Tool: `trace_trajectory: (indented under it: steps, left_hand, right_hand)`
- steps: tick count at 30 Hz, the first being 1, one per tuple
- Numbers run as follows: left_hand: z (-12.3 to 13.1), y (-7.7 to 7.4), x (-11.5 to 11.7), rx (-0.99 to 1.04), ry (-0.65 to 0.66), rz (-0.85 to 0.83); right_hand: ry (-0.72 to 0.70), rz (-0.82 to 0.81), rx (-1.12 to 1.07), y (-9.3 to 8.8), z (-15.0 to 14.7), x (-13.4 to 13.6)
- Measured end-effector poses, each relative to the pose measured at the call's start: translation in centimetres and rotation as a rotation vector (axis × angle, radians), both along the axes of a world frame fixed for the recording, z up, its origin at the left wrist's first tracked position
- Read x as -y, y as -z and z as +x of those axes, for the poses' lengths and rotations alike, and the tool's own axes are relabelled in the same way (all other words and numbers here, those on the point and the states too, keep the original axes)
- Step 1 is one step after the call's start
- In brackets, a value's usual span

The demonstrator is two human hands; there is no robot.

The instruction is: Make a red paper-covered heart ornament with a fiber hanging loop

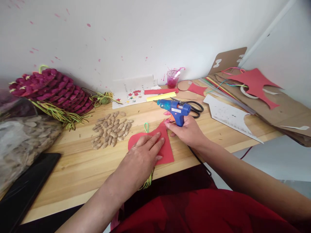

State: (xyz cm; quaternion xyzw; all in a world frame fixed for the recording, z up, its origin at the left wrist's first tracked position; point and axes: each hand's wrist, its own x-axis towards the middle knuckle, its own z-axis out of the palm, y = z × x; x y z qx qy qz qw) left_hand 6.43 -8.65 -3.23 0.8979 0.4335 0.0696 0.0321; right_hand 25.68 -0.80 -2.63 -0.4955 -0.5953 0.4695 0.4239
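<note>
My left hand (142,157) lies flat with outstretched fingers on a red paper cut-out (167,152) at the table's front. A green cord loop (146,127) sticks out from the cut-out's far edge, and yellow-green strings (147,183) hang below my left wrist. In my right hand (190,132) is a blue hot glue gun (178,113), its nozzle pointing left above the table. The right fingertips are beside the cut-out's upper right corner; whether they touch it I cannot tell. Left of the cut-out lies a spread of peanuts (113,128).
A purple-painted peanut craft (53,89) with tassels leans at the wall, behind a plastic bag of peanuts (29,136) and a black tablet-like slab (26,184). Scissors (197,109), a pink-stained cup (172,79), star stickers (136,93) and cardboard (291,106) lie farther back.
</note>
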Motion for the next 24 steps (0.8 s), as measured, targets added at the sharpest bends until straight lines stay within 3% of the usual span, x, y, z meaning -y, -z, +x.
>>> trace_trajectory:
  steps: [7,17,24]
  left_hand:
    - [0.3,-0.2,0.3,0.032,-0.097,-0.016]
    - [0.6,-1.1,0.3,-0.045,-0.03,0.012]
    - [0.6,-1.2,-0.2,0.069,-0.059,0.011]
  right_hand:
    - [0.011,-0.01,-0.028,0.3,0.0,0.6]
    - [-0.016,-0.023,-0.099,-0.1,-0.2,0.7]
    - [-0.025,-0.049,-0.212,0.0,-0.2,1.1]
